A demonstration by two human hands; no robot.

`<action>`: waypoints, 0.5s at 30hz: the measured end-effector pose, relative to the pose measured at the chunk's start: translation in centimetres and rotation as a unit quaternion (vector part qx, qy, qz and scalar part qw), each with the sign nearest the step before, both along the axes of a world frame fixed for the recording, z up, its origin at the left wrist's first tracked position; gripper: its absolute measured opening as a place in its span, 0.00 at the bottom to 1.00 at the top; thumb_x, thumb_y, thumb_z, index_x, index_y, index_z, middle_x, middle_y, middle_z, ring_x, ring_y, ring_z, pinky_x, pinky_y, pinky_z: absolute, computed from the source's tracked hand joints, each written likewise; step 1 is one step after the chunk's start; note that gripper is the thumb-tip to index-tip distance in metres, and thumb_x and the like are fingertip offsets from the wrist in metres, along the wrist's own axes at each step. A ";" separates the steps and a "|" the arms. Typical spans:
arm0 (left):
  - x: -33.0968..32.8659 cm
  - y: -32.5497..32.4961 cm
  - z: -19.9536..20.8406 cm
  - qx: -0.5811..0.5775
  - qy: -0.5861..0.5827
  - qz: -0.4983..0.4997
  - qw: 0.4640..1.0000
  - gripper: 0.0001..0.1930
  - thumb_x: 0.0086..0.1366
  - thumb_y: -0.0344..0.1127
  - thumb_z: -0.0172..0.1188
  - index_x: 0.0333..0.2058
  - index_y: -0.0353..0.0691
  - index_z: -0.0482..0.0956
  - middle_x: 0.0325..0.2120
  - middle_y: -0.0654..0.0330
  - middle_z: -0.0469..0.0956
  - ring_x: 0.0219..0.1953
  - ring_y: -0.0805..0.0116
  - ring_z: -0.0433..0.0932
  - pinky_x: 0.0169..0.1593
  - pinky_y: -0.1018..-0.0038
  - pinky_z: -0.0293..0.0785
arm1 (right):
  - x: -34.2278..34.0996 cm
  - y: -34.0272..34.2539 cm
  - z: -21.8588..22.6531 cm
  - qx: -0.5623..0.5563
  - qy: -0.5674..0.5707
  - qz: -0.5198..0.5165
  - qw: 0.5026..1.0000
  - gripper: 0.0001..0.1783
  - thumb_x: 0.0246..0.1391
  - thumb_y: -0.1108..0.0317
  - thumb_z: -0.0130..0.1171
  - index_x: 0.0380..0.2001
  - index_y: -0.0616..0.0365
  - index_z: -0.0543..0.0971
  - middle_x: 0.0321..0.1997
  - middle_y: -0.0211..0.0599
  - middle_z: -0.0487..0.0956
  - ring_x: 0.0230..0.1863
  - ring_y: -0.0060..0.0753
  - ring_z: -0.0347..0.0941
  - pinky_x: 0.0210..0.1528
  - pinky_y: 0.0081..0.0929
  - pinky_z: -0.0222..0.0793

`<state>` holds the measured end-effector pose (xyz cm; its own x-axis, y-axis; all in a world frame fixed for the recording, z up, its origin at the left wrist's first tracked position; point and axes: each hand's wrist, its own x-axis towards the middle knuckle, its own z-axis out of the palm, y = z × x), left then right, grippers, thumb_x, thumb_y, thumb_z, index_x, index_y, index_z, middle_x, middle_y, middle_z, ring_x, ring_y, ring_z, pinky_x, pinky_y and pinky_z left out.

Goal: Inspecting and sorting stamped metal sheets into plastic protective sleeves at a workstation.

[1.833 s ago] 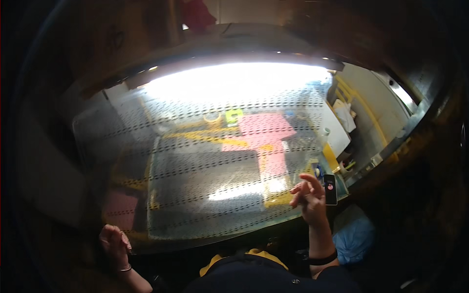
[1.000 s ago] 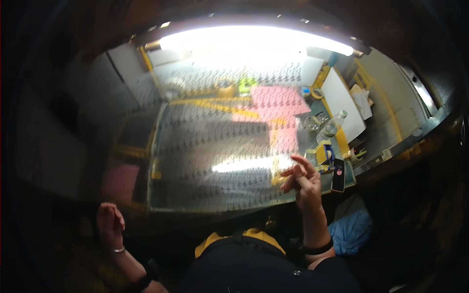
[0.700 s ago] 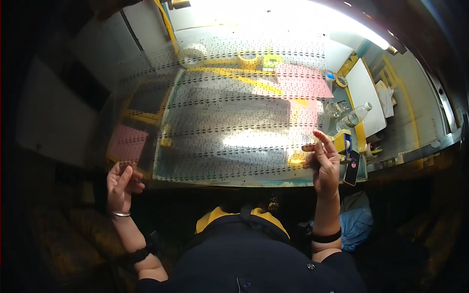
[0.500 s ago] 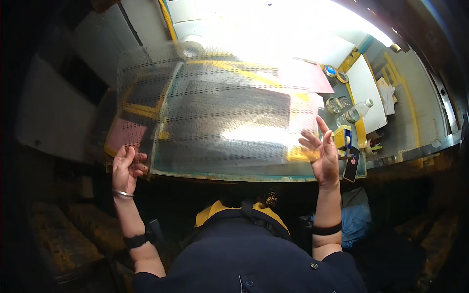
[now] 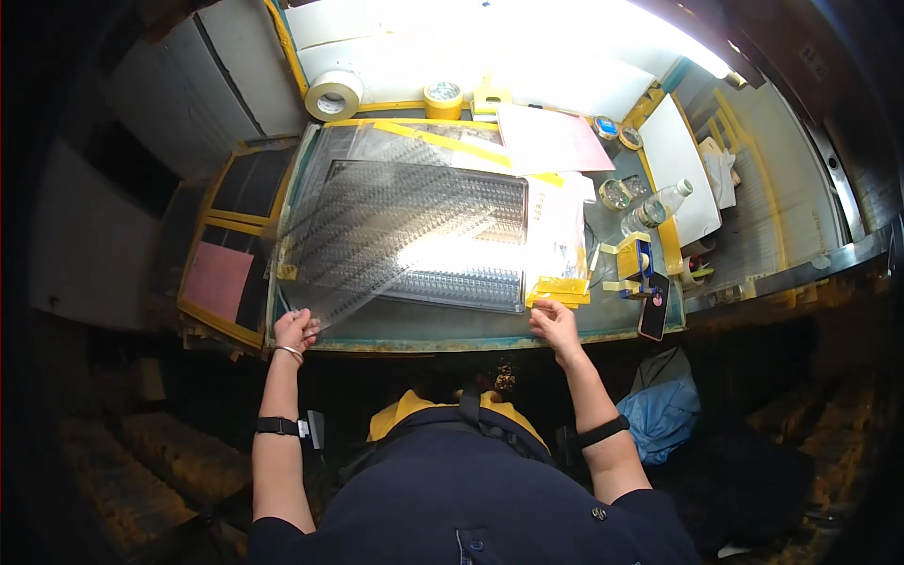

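1. Left hand (image 5: 296, 331): its grip pinches the near-left corner of a clear, dark-patterned sheet (image 5: 344, 250).
2. The sheet slants across the left part of a dark ribbed tray (image 5: 471, 290) on the table (image 5: 424, 331).
3. Right hand (image 5: 556, 328): fingers curled just beside yellow strips (image 5: 561, 289); I cannot tell whether its grip is closed.
4. A phone (image 5: 653, 309) lies to the right.

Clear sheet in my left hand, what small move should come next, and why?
I'd probably bring the right hand to the free side of the clear sheet to steady it: only the left hand grips it, by its near end, and it slants over the dark tray, while the right hand is apart.
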<state>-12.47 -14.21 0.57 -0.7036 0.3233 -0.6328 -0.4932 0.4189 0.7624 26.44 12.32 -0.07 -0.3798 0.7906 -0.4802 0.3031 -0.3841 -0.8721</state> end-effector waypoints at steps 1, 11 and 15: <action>-1.6 -2.1 -2.7 -0.025 0.044 -0.058 0.997 0.18 0.50 0.41 0.61 0.35 0.38 0.67 0.24 0.57 0.75 0.23 0.70 0.74 0.23 0.78 0.71 | -0.5 0.0 -0.5 -0.002 0.005 0.009 1.000 0.18 0.47 0.69 0.55 0.42 0.64 0.68 0.33 0.35 0.73 0.31 0.22 0.70 0.30 0.18 0.69; 1.6 4.0 2.3 -0.309 0.185 -0.041 0.932 0.61 0.34 0.53 0.69 0.57 0.31 0.36 0.57 0.36 0.35 0.61 0.46 0.36 0.60 0.60 0.45 | -3.1 0.6 -2.6 0.187 -0.201 0.006 0.961 0.33 0.28 0.54 0.68 0.34 0.62 0.66 0.27 0.41 0.72 0.32 0.36 0.69 0.36 0.30 0.65; 2.1 5.1 4.2 -0.381 0.148 -0.058 0.911 0.59 0.32 0.45 0.72 0.57 0.32 0.38 0.57 0.40 0.39 0.59 0.49 0.46 0.59 0.63 0.49 | -4.0 0.5 -0.9 0.137 -0.106 0.025 0.985 0.19 0.36 0.66 0.64 0.25 0.62 0.65 0.17 0.36 0.71 0.16 0.27 0.68 0.17 0.21 0.65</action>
<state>-10.33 -9.10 4.76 -0.8688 -0.0475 -0.4928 -0.2319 0.9185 0.3204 22.40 12.81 -1.02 -0.3367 0.8840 -0.3243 0.5015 -0.1231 -0.8564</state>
